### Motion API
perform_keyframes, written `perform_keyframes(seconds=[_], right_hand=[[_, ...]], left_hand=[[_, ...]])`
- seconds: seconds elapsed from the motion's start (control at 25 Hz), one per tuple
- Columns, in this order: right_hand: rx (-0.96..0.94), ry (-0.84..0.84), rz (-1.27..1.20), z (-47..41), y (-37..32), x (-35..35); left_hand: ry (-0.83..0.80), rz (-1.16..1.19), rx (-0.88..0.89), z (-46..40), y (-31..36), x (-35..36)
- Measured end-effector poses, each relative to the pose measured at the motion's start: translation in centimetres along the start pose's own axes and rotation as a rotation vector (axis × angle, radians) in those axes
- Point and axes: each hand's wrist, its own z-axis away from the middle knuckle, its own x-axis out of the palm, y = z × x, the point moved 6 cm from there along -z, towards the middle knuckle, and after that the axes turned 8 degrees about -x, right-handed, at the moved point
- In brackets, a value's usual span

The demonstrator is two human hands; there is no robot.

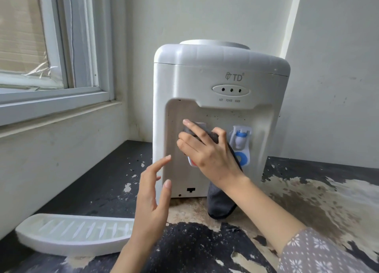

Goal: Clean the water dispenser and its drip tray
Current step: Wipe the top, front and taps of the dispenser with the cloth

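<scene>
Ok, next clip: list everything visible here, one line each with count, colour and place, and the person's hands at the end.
water dispenser: one, white, upright on the worktop against the wall
blue tap: one, blue and white, right side of the dispenser's recess
red tap: one, mostly hidden behind the right hand, left side of the recess
cloth: one, dark grey, pressed over the red tap and hanging down to the worktop
drip tray: one, white, slotted, taken off and lying on the worktop at lower left
worktop: one, black with worn beige patches
window: one, white frame, upper left
right hand: grips the cloth against the recess
left hand: fingers spread, holding nothing, in front of the dispenser
</scene>
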Motion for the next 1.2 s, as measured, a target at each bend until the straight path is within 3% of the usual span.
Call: perform_keyframes(seconds=[0.12,0.32,0.36,0.56,0.76,0.96,1.12,1.2], right_hand=[[0.021,0.08,-0.013,0.8,0.2,-0.6],[0.629,0.216,-0.216,4.1,2.4,-0.7],[0.626,0.181,-0.232,4.3,2.2,-0.4],[0.221,-0.014,-0.198,5.5,-1.3,-0.3],[0.21,0.053,-0.213,5.0,-1.1,-2.0],[0.092,-0.103,-0.046,3.2,-2.2,-0.6],[0.007,-0.027,-0.132,5.7,-3.1,-2.2],[0.152,0.08,-0.23,7.9,-1.3,-3.2]], left_hand=[[0.047,-0.003,0.012,0.0,0.0,-0.4],[0.035,0.009,0.002,-0.1,-0.2,-0.2],[0.029,-0.001,0.005,-0.1,-0.2,-0.1],[-0.004,-0.037,0.049,0.1,0.0,0.2],[0.028,-0.071,0.066,-0.2,-0.3,0.0],[0.133,-0.005,0.016,-0.9,0.1,-0.7],[0.128,-0.013,0.055,-1.5,2.1,-0.9],[0.106,-0.025,0.08,-1.8,3.1,-1.0]])
